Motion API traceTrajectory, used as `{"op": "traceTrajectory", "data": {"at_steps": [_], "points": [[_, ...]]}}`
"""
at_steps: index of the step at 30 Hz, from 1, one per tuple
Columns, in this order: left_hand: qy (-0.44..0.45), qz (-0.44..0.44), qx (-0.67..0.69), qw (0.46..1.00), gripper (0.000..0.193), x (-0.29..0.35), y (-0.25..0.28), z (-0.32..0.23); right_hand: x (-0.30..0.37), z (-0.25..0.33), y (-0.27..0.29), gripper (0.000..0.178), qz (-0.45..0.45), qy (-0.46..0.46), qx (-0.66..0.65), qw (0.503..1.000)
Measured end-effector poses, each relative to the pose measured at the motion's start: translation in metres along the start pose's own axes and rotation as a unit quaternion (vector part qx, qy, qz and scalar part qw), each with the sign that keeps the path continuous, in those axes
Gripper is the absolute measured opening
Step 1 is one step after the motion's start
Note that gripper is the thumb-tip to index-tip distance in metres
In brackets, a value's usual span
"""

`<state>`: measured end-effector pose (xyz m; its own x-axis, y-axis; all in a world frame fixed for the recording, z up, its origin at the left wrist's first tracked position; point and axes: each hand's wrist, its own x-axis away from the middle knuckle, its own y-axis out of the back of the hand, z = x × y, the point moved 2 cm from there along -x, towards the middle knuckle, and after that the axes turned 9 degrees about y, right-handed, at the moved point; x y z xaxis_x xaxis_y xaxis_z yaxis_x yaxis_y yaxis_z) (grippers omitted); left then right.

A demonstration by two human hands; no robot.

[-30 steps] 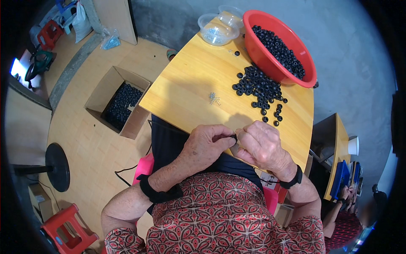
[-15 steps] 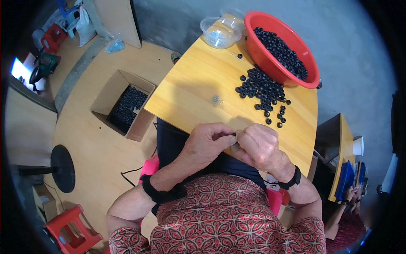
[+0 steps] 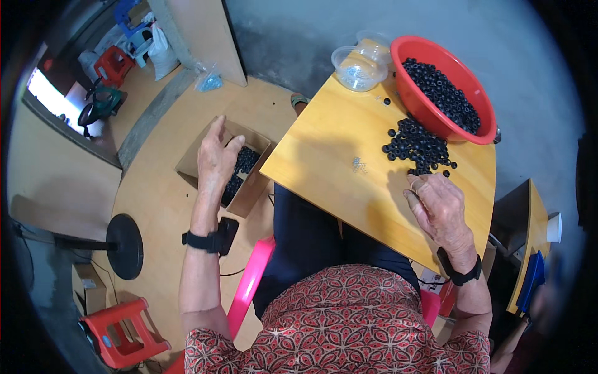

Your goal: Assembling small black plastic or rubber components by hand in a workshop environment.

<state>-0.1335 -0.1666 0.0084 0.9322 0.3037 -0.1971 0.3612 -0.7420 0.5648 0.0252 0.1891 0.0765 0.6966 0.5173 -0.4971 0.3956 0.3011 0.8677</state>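
My left hand (image 3: 215, 156) is off to the left over the cardboard box (image 3: 256, 187), fingers spread, with nothing visible in it. Inside the box lie many small black round pieces (image 3: 245, 163). At the table, my right hand (image 3: 439, 209) reaches to the near edge of a loose pile of black round pieces with holes (image 3: 416, 144). Its fingers are bent, with a gap between thumb and forefinger, and the fingertips are close to the pieces. A little heap of tiny silvery bits (image 3: 359, 164) lies to the left of this hand.
On the yellow table (image 3: 317, 153), a red basin (image 3: 489, 138) full of black pieces stands at the far right, beside clear plastic tubs (image 3: 360, 71). A red stool (image 3: 124, 333) and a black round base (image 3: 124, 246) are on the floor at left. Another person's arm (image 3: 511, 343) shows at lower right.
My hands have parted from where they met at the table's near edge. The left has swung left over the box and opened; the right has moved forward to the pile. The view has shifted.
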Motion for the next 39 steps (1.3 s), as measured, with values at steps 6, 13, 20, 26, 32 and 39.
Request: {"op": "traceTrajectory", "data": {"at_steps": [6,13,20,26,32,39], "points": [[0.005,0.236,0.174,0.956,0.032,0.052,-0.021,-0.043,0.018,-0.012,0.008,0.019,0.033,-0.051,0.009,0.998],[0.068,0.492,0.245,0.833,0.025,0.110,-0.039,-0.125,0.058,-0.056,0.034,0.012,0.005,-0.165,0.047,0.985],[0.111,0.611,0.335,0.708,0.023,0.155,-0.046,-0.153,0.091,-0.072,0.031,0.014,0.042,-0.293,-0.001,0.955],[0.152,0.609,0.337,0.702,0.024,0.172,-0.076,-0.140,0.074,-0.054,-0.003,0.015,0.050,-0.204,-0.043,0.977],[0.176,0.600,0.334,0.705,0.025,0.176,-0.084,-0.119,0.061,-0.045,-0.008,0.016,0.075,-0.193,-0.086,0.975],[0.228,0.558,0.404,0.688,0.032,0.182,-0.088,-0.111,0.035,0.006,0.002,0.016,-0.012,-0.171,-0.329,0.928]]}}
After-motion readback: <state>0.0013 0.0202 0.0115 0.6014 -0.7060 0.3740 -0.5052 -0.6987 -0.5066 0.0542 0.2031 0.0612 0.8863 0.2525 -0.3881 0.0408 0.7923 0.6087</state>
